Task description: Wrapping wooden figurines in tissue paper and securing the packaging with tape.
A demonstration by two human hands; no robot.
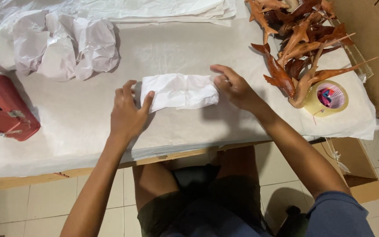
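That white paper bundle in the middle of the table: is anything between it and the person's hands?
Nothing visible. The left hand already touches the left end of the white paper bundle, and the right hand presses on its right end. The wooden carvings and tape roll lie off to the right.
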